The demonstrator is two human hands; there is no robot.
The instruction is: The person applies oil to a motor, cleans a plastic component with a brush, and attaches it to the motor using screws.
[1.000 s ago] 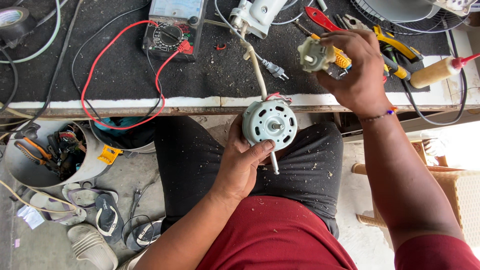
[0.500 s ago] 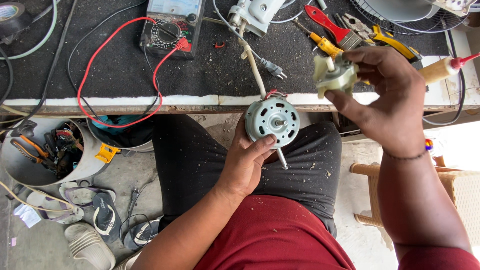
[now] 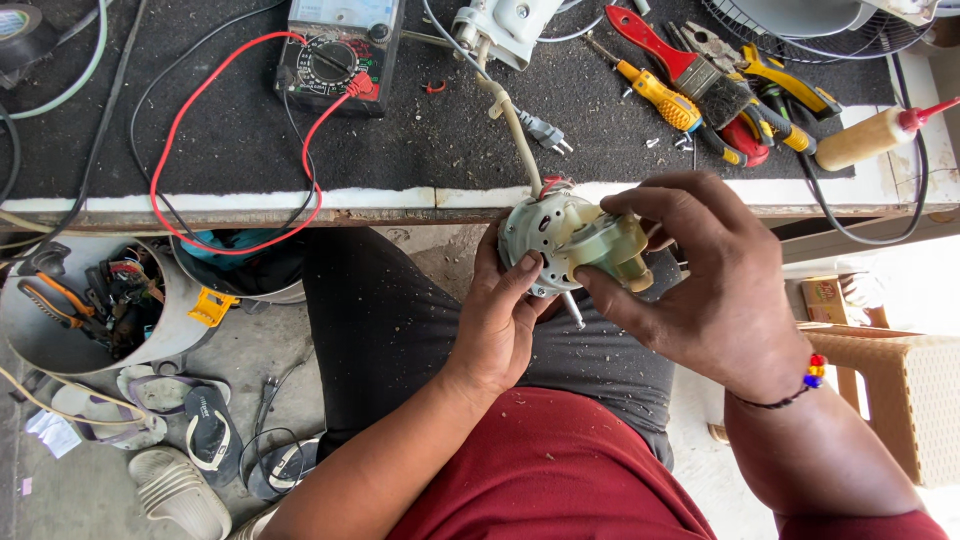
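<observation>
Holding a small round fan motor [image 3: 545, 240] over the lap, just below the front edge of the bench [image 3: 250, 200], the left hand [image 3: 505, 320] has its grip clamped on the motor's lower rim, thumb laid on the metal face, shaft [image 3: 574, 312] pointing down and toward the body. Item changed: the pale plastic gear housing [image 3: 605, 248], which half a second ago the right hand [image 3: 700, 290] held apart and higher, up over the bench edge, now sits pressed against the motor's face; the right hand's grip is closed around it, fingertips spread across its top and side. The two parts have gone from separate to touching, so the piece appears to be at the fitting stage; whether it is fully seated cannot be told. A cream cable [image 3: 510, 120] runs from the motor up onto the bench. Also on the bench: a meter [image 3: 335, 55] with red lead [image 3: 200, 90], a yellow-handled screwdriver [image 3: 655, 92], a red-handled brush [image 3: 690, 70], an oil bottle [image 3: 865, 138]. On the floor at left: a bucket of tools [image 3: 90, 310] and sandals [image 3: 205, 435].
</observation>
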